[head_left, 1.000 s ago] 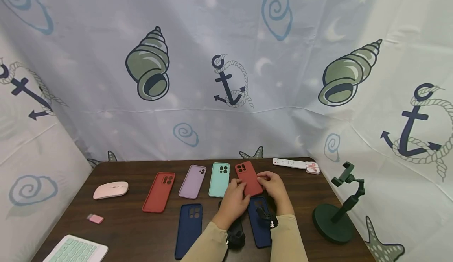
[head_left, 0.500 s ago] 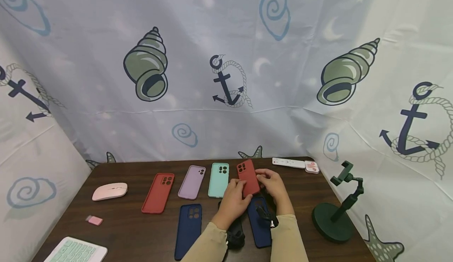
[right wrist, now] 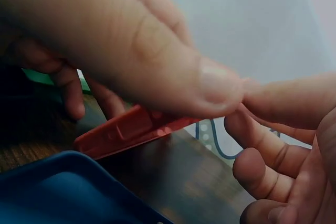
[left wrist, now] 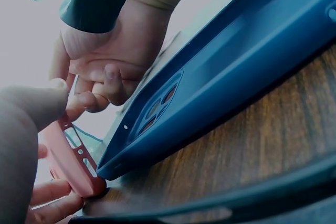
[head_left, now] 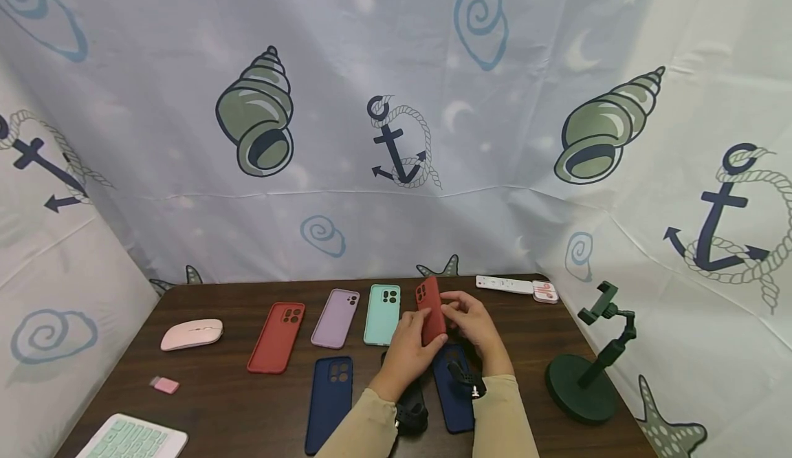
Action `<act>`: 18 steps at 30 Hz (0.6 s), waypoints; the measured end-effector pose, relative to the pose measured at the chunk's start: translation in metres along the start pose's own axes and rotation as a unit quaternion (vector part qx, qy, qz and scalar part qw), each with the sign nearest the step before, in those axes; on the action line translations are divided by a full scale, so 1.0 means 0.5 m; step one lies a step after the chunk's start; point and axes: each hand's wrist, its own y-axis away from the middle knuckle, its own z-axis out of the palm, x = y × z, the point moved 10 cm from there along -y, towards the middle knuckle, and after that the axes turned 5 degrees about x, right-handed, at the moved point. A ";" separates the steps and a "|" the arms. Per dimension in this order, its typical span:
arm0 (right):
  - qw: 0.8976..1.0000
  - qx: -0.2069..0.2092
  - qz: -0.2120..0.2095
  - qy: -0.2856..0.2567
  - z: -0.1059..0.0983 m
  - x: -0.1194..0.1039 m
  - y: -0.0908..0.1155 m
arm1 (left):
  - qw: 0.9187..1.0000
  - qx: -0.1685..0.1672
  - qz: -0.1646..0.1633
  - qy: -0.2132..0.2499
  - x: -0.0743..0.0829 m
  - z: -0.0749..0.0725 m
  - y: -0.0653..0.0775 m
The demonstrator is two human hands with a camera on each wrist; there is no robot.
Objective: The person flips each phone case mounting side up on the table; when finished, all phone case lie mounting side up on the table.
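A red phone case (head_left: 431, 310) is held up and tilted on its side at the back of the table. My left hand (head_left: 407, 351) grips its lower left part, thumb at the bottom end and fingers along the side. At the case's right edge, my right hand (head_left: 475, 326) pinches with thumb and finger. The left wrist view shows the case's side (left wrist: 71, 158) with cutouts, close to a blue case (left wrist: 220, 72). From the right wrist, the red case (right wrist: 121, 135) is partly hidden behind a large thumb. Beneath my right wrist lies the blue phone case (head_left: 454, 403).
A dark flat object (head_left: 413, 393) lies mostly hidden under my left wrist. Further left are mint (head_left: 382, 317), lilac (head_left: 335, 319), red (head_left: 276, 337) and blue (head_left: 329, 403) cases, a mouse (head_left: 192, 334) and a keyboard (head_left: 136, 437). A green stand (head_left: 581, 389) and remote (head_left: 504, 285) are rightward.
The red case has turned from lying nearly face up to standing more on its side. My right hand has shifted slightly left with its edge; my left hand keeps its hold.
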 end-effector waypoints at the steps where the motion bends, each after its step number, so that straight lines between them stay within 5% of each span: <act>1: 1.000 -0.001 -0.002 0.003 0.001 -0.001 0.000 | 1.000 0.002 0.004 0.001 0.003 -0.002 0.000; 9: 0.999 -0.018 -0.022 0.026 0.019 0.000 -0.001 | 0.999 0.011 0.040 -0.016 0.018 -0.007 0.001; 18: 0.995 0.028 0.007 0.090 0.001 0.022 -0.003 | 1.000 0.014 0.009 0.012 0.008 -0.012 -0.003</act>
